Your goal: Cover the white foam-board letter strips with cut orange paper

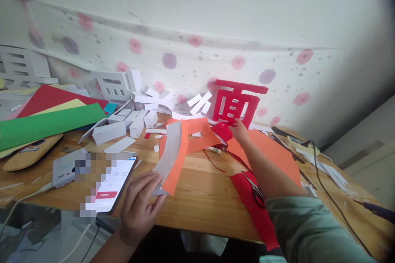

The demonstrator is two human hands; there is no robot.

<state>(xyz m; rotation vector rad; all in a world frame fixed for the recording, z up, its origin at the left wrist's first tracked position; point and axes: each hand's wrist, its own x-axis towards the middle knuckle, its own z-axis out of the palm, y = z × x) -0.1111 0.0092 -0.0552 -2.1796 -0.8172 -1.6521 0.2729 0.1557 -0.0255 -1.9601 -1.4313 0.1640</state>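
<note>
My left hand (143, 197) pinches the lower end of a curved grey-white strip piece (169, 152) with orange paper along its right side. The piece stands tilted above the table's front. My right hand (240, 131) is stretched out to the back, fingers slightly apart, at a folded red paper scrap (222, 130); contact is hard to make out. Just behind it stands a red cut-out character (220, 104) against the wall. An orange paper sheet (271, 152) lies under my right forearm. Scissors (255, 191) rest on a red paper strip (257, 213) at the front edge.
An orange sheet with cut-outs (197, 144) and a glue-stick-like tube (215, 150) lie mid-table. White block pieces (109, 131) and coloured sheets (55, 123) crowd the left. A phone (114, 189) lies front left. At right are a power strip (298, 144) and a black cable (327, 189).
</note>
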